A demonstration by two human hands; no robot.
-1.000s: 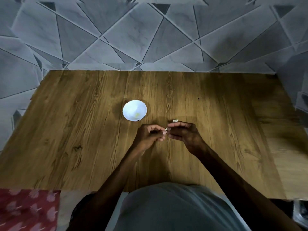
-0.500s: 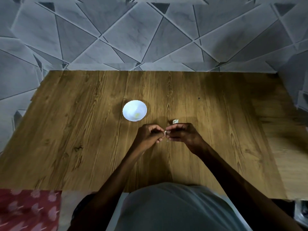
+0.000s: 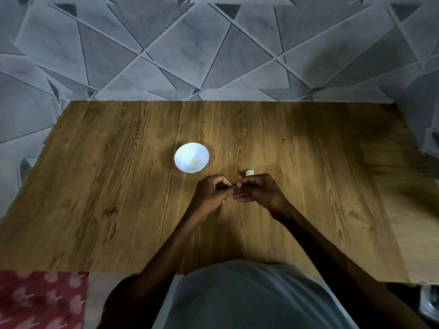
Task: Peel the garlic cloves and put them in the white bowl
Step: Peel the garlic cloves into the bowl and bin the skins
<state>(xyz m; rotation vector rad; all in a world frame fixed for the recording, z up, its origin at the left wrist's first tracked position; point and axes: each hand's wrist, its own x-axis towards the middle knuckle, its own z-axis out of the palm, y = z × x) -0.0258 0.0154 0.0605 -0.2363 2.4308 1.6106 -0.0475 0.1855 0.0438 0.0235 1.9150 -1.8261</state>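
Over the table (image 3: 114, 191), our left hand (image 3: 210, 193) and right hand (image 3: 260, 192) both pinch a barely visible clove (image 3: 234, 185), seemingly mid-peel; one yellowish piece (image 3: 194, 164) already lies in the bowl (image 3: 186, 151).

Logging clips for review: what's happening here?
A person at a wooden table has the left hand and right hand together, fingertips pinching something tiny, presumably a garlic clove, too small to make out. The white bowl stands beyond the left hand with a yellowish piece inside; a pale scrap lies beyond the right.
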